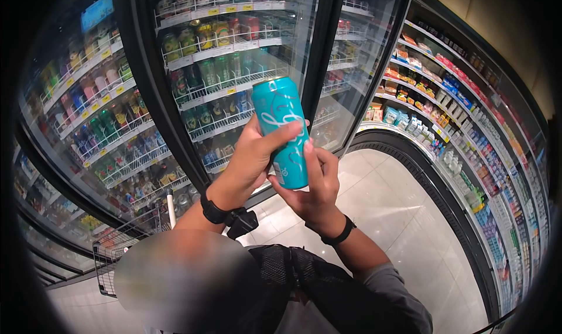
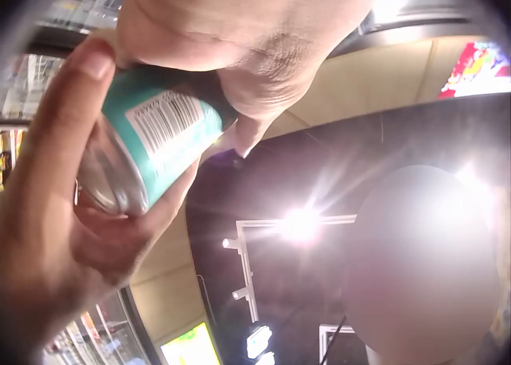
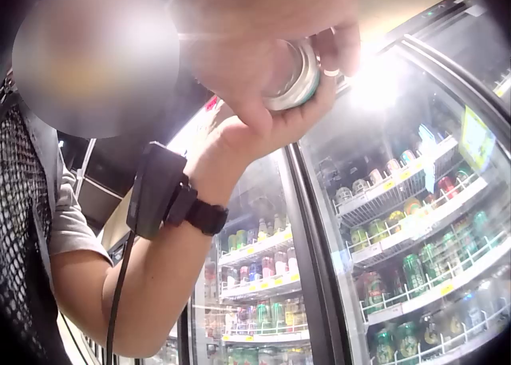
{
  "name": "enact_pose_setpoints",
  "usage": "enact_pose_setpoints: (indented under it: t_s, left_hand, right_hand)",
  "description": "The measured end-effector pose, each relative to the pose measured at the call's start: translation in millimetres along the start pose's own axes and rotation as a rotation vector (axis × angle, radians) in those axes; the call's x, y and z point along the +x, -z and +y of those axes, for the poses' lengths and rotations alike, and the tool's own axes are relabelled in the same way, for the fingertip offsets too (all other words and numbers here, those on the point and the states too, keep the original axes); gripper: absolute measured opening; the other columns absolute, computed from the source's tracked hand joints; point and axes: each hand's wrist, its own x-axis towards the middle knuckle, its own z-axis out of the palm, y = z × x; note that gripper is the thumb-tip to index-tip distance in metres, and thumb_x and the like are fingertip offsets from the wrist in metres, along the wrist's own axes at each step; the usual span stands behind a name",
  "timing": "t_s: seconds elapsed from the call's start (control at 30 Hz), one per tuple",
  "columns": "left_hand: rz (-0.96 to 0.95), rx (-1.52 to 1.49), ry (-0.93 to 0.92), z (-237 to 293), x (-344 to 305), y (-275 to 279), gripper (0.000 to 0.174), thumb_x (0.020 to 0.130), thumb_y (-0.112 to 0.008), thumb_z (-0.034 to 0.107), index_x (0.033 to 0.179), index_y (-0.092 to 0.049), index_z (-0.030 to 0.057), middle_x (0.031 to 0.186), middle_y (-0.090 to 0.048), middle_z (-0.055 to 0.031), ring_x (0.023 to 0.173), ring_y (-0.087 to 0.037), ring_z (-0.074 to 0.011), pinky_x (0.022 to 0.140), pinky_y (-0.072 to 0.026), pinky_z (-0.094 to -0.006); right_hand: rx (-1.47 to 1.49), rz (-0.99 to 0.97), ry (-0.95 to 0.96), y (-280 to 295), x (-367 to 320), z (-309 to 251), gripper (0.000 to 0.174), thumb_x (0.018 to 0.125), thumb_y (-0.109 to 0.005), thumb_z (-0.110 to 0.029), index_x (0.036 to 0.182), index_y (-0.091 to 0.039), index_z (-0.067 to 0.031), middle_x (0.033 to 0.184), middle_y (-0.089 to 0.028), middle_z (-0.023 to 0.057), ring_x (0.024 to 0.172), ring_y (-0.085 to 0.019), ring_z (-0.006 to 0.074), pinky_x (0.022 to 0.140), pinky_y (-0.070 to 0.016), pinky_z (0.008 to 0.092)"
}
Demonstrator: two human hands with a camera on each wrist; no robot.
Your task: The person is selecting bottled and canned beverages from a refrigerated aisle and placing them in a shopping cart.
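Observation:
A teal drink can (image 1: 274, 103) with white script lettering is held up in front of the body, tilted, in both hands. My left hand (image 1: 250, 152) grips it from the left, the thumb lying across its front. From the lower right my right hand (image 1: 319, 188) holds the can's lower part, fingertips on its side. In the left wrist view a white barcode label (image 2: 165, 124) shows on the can near its silver end. The right wrist view shows that metal end (image 3: 297, 85) between the two hands.
Glass-door fridges with shelves of cans (image 1: 216, 68) stand ahead and to the left. A curved open chiller (image 1: 445, 106) with packaged goods runs along the right. A wire shopping cart (image 1: 105, 267) is at the lower left, over a pale tiled floor (image 1: 404, 229).

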Motion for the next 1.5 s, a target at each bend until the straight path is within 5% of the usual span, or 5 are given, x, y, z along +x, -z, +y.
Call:
enact_pose_setpoints:
  t_s: [0.2,0.4,0.77,1.07,1.5]
  left_hand:
    - [-0.321,-0.567,-0.029,-31.5,9.7,21.4,0.09,0.086,-0.049,0.081,0.131,-0.051,0.0029,0.111,-0.068,-0.0176,0.105,-0.068,-0.0355,0.092,-0.0566,-0.0486]
    - [-0.58,-0.735,-0.107,-41.2,20.3,22.7,0.105,0.081,-0.032,0.093,0.131,-0.051,0.0023,0.11,-0.068,-0.0193,0.107,-0.066,-0.0429,0.094,-0.053,-0.0557]
    - [-0.188,-0.459,-0.002,-23.6,4.8,31.2,0.088,0.091,-0.04,0.079,0.126,-0.054,-0.0009,0.102,-0.066,-0.0151,0.087,-0.07,-0.0267,0.078,-0.0597,-0.0382]
    - [-0.09,-0.571,0.123,-20.9,5.6,42.6,0.083,0.091,-0.043,0.077,0.121,-0.056,0.0005,0.097,-0.068,-0.0146,0.079,-0.071,-0.0273,0.072,-0.0618,-0.041]
    - [-0.132,-0.852,0.096,-39.6,15.7,49.0,0.086,0.09,-0.04,0.081,0.124,-0.055,0.0026,0.102,-0.067,-0.0157,0.076,-0.072,-0.03,0.067,-0.0634,-0.043]
  right_hand:
    - [0.243,0.034,0.107,-10.0,-24.8,-3.9,0.085,0.066,-0.094,-0.019,0.14,-0.052,-0.012,0.14,-0.039,0.0258,0.123,-0.055,0.0399,0.091,-0.0567,0.0429]
    - [0.322,0.067,0.179,-20.9,-28.7,-10.4,0.081,0.068,-0.094,-0.025,0.137,-0.053,-0.0126,0.145,-0.037,0.0286,0.126,-0.054,0.0425,0.097,-0.0551,0.0477]
    - [0.133,0.143,0.299,-26.0,-35.3,-9.7,0.063,0.069,-0.087,-0.018,0.127,-0.062,-0.0143,0.136,-0.058,0.0224,0.096,-0.062,0.0313,0.075,-0.0538,0.0373]
    - [-0.046,-0.005,0.331,-21.0,-24.2,-19.2,0.05,0.071,-0.081,-0.01,0.118,-0.065,-0.017,0.136,-0.062,0.0136,0.115,-0.057,0.0338,0.088,-0.0507,0.0426]
    - [0.299,-0.034,0.381,-27.3,-23.1,-4.7,0.054,0.071,-0.083,-0.003,0.121,-0.061,-0.0105,0.14,-0.054,0.025,0.126,-0.056,0.0464,0.103,-0.0499,0.0519]
